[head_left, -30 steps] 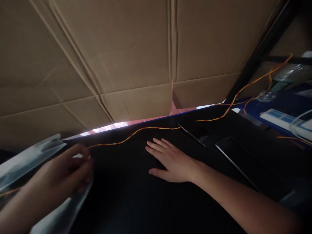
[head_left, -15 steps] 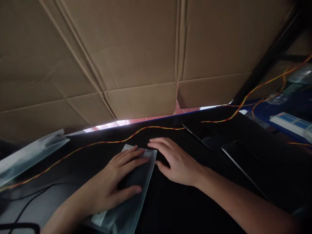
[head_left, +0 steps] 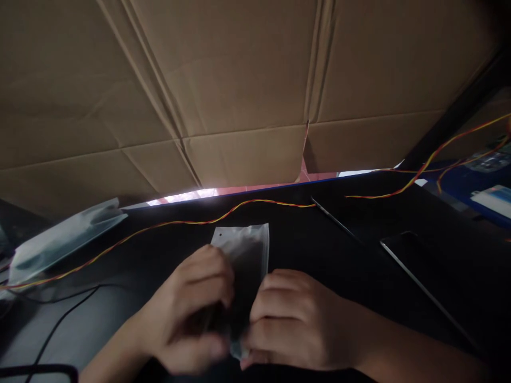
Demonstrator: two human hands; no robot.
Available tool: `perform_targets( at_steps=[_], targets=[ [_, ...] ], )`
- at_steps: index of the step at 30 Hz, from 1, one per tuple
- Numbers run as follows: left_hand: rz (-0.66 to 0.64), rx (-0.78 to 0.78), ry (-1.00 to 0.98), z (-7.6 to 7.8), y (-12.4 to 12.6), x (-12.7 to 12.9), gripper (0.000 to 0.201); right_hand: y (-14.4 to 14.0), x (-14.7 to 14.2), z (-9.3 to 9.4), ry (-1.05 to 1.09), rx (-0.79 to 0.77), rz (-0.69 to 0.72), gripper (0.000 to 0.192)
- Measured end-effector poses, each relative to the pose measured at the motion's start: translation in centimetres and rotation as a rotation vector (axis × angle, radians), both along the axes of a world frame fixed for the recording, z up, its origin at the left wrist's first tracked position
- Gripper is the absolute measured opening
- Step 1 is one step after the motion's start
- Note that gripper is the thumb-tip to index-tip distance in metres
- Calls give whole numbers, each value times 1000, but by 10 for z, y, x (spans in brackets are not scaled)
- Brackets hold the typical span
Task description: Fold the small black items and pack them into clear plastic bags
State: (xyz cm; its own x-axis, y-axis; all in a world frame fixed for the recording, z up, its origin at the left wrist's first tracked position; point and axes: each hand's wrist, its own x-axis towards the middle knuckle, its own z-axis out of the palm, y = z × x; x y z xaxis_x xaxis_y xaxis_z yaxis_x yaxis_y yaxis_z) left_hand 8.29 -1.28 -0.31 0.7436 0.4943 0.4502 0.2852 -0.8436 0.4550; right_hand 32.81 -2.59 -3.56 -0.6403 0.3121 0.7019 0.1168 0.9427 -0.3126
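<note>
A clear plastic pouch [head_left: 243, 239] with a dark sheet-like content lies on the black tabletop in front of me. My left hand [head_left: 189, 314] is closed, its fingers curled over the pouch's left edge; the thumb is smeared by motion. My right hand [head_left: 297, 319] is closed too, pinching the pouch's near right part between bent fingers and thumb. Both hands hide much of the pouch's near end. Right of my hands lie two dark, flat devices like phones or tablets, a smaller one [head_left: 335, 215] farther off and a larger one [head_left: 427, 290] closer.
A twisted red-yellow wire [head_left: 179, 222] runs across the black table [head_left: 295, 234]. At left lies another filled plastic bag [head_left: 67, 239], with thin black cables [head_left: 59, 319] nearer me. Brown cardboard [head_left: 239, 80] stands behind the table. A blue surface [head_left: 455, 178] holds a white-and-blue item [head_left: 495, 199].
My spread hands have curled closed and drawn nearer to me; the right one now grips the pouch. The pouch's far end is uncovered. The view has shifted slightly left.
</note>
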Motion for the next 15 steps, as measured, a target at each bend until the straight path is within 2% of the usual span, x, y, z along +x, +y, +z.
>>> perform_targets(
  at_steps=[2,5,10,13,15],
  targets=[
    [-73,94,77,8,-7,2,49,2,2,7,95,-72,-3,29],
    [-46,225,214,12,-14,9,29,4,6,11,101,-91,-10,32],
    [-57,384,293,13,-17,13,31,11,15,13,-91,-28,-45,27],
    [-42,499,351,12,-25,1,33,19,22,14,-214,23,-126,26],
    [1,544,372,7,-36,-9,32,24,26,14,-253,37,-186,24]
  ],
)
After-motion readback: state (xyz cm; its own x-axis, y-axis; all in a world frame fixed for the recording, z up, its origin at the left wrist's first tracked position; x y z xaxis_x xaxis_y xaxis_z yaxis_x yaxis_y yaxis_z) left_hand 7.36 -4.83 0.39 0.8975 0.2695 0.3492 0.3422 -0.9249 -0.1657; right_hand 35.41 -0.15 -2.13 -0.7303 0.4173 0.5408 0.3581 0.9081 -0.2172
